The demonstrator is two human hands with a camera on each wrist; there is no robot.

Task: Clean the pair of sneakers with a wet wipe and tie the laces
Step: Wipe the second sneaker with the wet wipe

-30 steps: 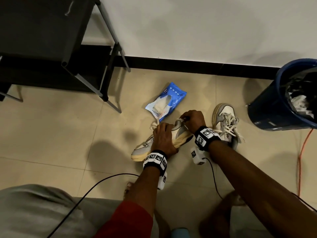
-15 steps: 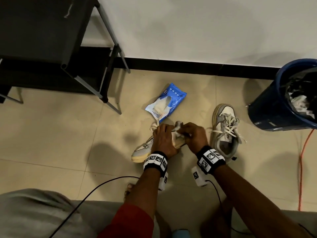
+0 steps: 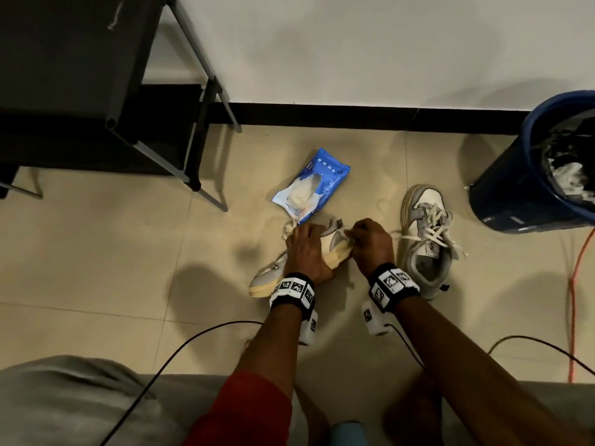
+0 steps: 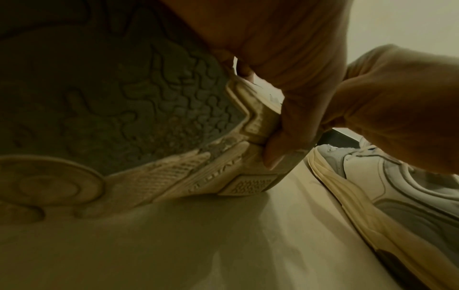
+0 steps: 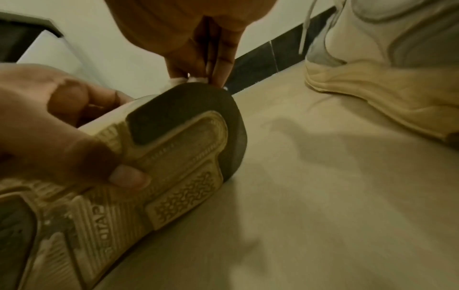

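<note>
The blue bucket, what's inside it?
Inside the blue bucket a dark bag and crumpled white wipes or paper show. Anything deeper is hidden beneath them.

Your held sneaker (image 4: 139, 109) has a rough, pebbled rubber sole, grimy and matt; the uppers of the other sneaker (image 3: 425, 239) look like smooth leather with flat cloth laces. Wipe pack (image 3: 317, 185) is glossy plastic. Floor (image 3: 112, 246) is smooth tile, slight sheen. Bin (image 3: 515, 188) is plastic.

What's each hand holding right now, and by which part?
Left hand grips the tilted sneaker around its midsole, thumb on the sole. Right hand pinches a white wipe against the sneaker's heel.
</note>
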